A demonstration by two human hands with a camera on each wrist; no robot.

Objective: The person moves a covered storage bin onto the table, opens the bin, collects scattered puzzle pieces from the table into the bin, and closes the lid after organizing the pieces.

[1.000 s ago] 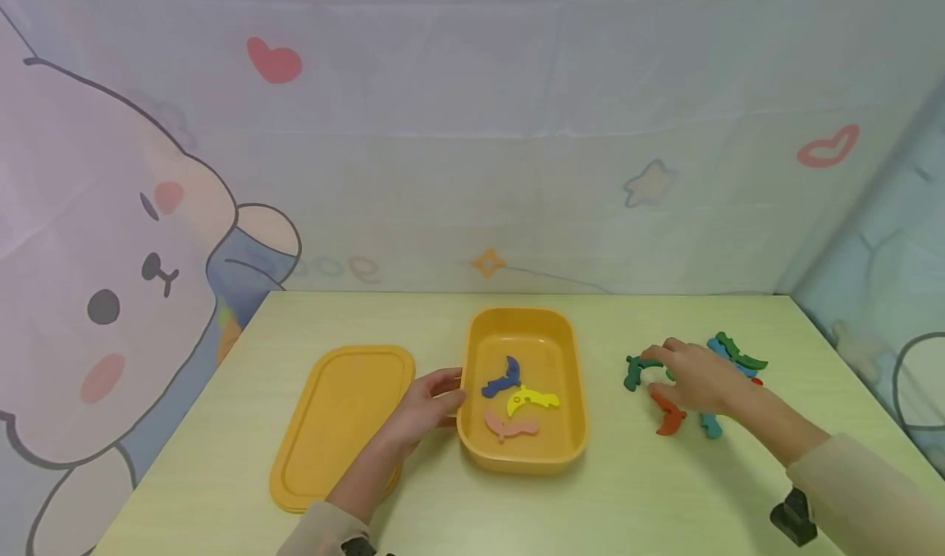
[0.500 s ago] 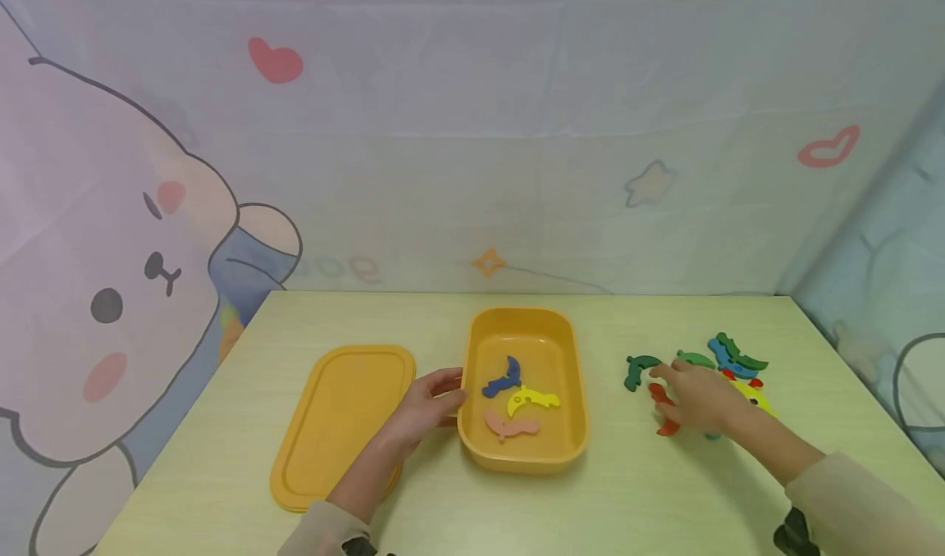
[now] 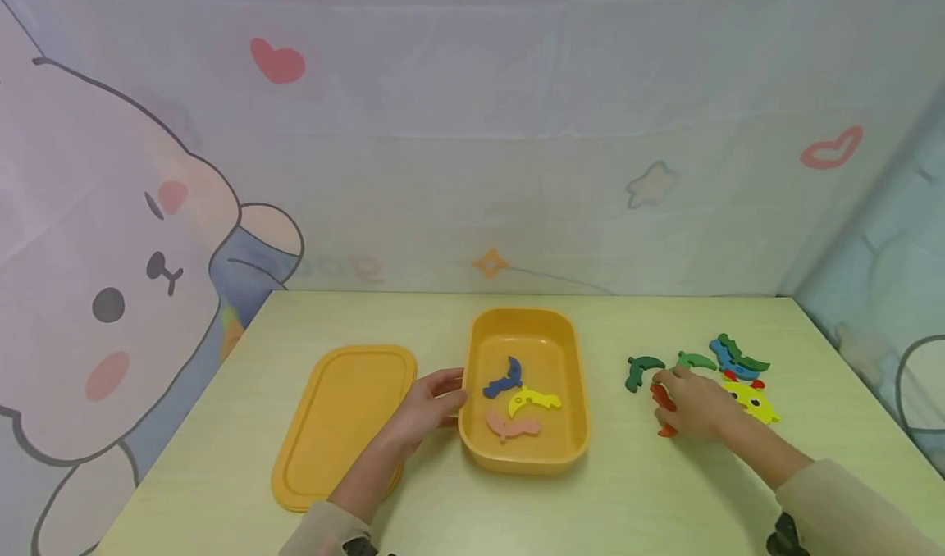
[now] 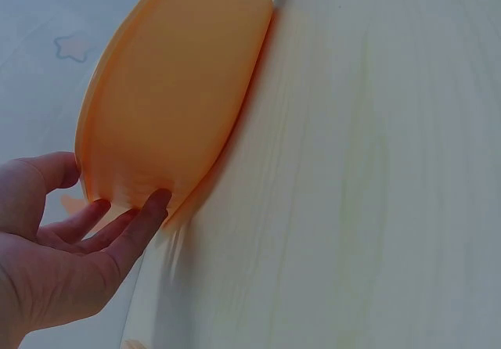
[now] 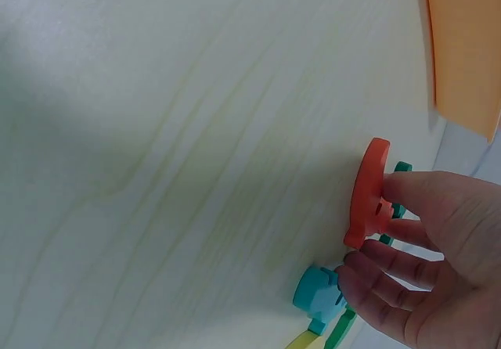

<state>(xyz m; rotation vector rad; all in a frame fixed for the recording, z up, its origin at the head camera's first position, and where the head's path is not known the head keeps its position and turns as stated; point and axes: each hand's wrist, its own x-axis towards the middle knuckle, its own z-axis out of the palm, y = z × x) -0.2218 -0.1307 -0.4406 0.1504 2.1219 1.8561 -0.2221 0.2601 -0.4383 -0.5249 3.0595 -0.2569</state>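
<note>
A yellow-orange plastic box [image 3: 524,458] stands mid-table, holding a blue [image 3: 504,378], a yellow [image 3: 545,398] and a pink [image 3: 512,426] flat toy piece. My left hand [image 3: 428,408] grips its left side; in the left wrist view the thumb lies at the rim and the fingers against the outer wall. My right hand [image 3: 701,404] is at the scattered pieces on the right. In the right wrist view it pinches a red curved toy piece [image 5: 366,196] between thumb and forefinger, while other fingers lie close to a teal piece [image 5: 317,290].
A yellow-orange lid [image 3: 343,425] lies left of the box. Around the right hand are a dark green curved piece [image 3: 635,374], a lighter green one [image 3: 696,361], a blue piece with green on it [image 3: 738,357], and a yellow face-like piece with red parts [image 3: 756,403]. A printed cloth [image 3: 443,170] hangs behind the table.
My right hand has moved from over the green pieces slightly toward me onto the red piece, uncovering the lighter green and yellow face-like pieces. The left hand and box stay put.
</note>
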